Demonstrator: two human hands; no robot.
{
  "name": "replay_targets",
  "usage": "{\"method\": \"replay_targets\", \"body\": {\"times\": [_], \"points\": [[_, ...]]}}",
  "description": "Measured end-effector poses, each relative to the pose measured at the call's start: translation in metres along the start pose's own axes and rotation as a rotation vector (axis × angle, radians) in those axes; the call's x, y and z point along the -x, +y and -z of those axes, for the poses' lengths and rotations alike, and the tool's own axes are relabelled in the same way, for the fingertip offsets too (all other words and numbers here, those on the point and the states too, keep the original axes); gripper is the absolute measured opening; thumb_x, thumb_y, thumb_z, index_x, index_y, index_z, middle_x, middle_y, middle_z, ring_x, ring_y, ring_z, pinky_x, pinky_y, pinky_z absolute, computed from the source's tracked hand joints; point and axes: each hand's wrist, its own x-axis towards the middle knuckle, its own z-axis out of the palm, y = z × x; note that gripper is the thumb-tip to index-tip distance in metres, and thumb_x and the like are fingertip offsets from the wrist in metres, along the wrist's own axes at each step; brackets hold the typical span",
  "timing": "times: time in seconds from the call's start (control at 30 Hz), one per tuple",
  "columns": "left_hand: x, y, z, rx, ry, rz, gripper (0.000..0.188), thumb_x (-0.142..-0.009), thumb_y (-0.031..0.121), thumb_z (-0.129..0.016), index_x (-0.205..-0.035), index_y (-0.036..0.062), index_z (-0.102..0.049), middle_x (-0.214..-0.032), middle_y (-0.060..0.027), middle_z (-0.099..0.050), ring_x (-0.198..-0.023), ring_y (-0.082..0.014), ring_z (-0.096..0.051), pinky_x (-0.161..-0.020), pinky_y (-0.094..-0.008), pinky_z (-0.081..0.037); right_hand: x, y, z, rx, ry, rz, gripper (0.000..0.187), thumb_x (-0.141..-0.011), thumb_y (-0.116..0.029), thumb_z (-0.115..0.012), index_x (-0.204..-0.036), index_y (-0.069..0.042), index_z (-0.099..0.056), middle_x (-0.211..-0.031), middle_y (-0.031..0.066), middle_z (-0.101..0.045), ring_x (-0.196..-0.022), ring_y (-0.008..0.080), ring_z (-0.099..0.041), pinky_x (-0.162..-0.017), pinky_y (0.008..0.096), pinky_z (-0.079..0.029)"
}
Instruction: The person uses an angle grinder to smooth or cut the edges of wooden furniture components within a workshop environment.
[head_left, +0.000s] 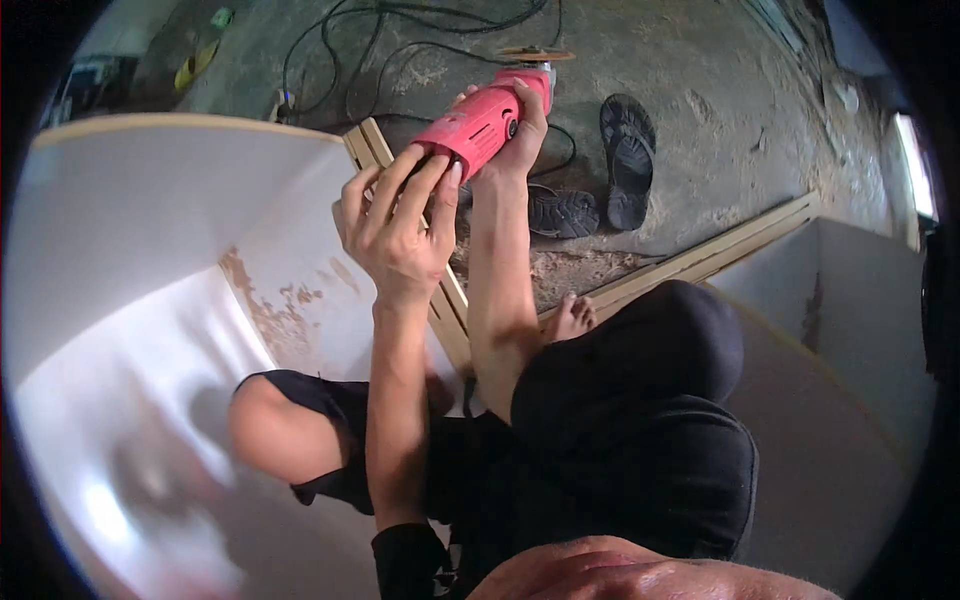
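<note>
A red angle grinder [478,124] is held up in front of me, tilted, with its brown disc [538,54] at the far end. My right hand [524,135] wraps round its body near the head. At the near end, the fingers of my left hand [400,215] are bent against the rear of the housing, the fingertips touching a dark part there. Whether that hand grips the grinder or only touches it is partly hidden by the fingers. A black switch or cap shows on the grinder's side.
Black cable [375,40] lies in loops on the dusty concrete floor [700,130]. Two dark sandals [628,160] rest beyond my bare foot [573,316]. Pale wooden strips [700,262] edge the white panels on both sides. Brown dust smears the left panel [180,200].
</note>
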Motion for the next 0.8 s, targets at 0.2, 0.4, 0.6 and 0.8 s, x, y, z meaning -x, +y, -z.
{"method": "replay_targets", "body": {"times": [0.2, 0.4, 0.6, 0.8], "points": [[0.041, -0.011, -0.005, -0.016, 0.024, 0.179, 0.042, -0.074, 0.038, -0.087, -0.106, 0.0138, -0.074, -0.111, 0.0015, -0.071, -0.106, -0.0234, -0.059, -0.100, -0.0416, -0.036, 0.002, 0.021, 0.024, 0.203, 0.034, -0.045, 0.037, -0.085, -0.030, -0.069, -0.104, -0.004, -0.053, -0.087, 0.0159, -0.063, -0.072, 0.0329, -0.065, -0.070, 0.0465, -0.059], [0.081, -0.050, -0.010, 0.022, 0.177, 0.271, 0.036, -0.075, 0.033, -0.087, -0.102, 0.0132, -0.074, -0.105, -0.0011, -0.072, -0.096, -0.0228, -0.065, -0.090, -0.0386, -0.043, -0.002, 0.067, 0.050, 0.326, 0.035, 0.060, 0.029, -0.085, -0.022, -0.068, -0.100, -0.001, -0.054, -0.085, 0.0174, -0.063, -0.075, 0.0345, -0.064, -0.074, 0.0489, -0.057], [0.104, -0.089, -0.022, 0.084, 0.237, 0.326, 0.035, -0.072, 0.034, -0.091, -0.093, 0.0139, -0.071, -0.096, -0.0007, -0.072, -0.087, -0.0218, -0.067, -0.085, -0.0380, -0.044, -0.009, 0.093, 0.042, 0.634, 0.135, 0.283, 0.056, -0.078, -0.010, -0.073, -0.121, -0.007, -0.037, -0.096, 0.0179, -0.058, -0.072, 0.0324, -0.065, -0.059, 0.0482, -0.060], [0.083, -0.086, -0.039, 0.546, 0.055, 0.584, 0.038, -0.077, 0.037, -0.083, -0.096, 0.0085, -0.068, -0.090, -0.0064, -0.068, -0.094, -0.0294, -0.065, -0.084, -0.0418, -0.047, -0.047, 0.043, 0.046, 0.971, 0.093, 0.418, 0.080, -0.075, -0.009, -0.076, -0.137, -0.010, -0.025, -0.101, 0.0185, -0.057, -0.074, 0.0322, -0.066, -0.059, 0.0450, -0.060]]}}
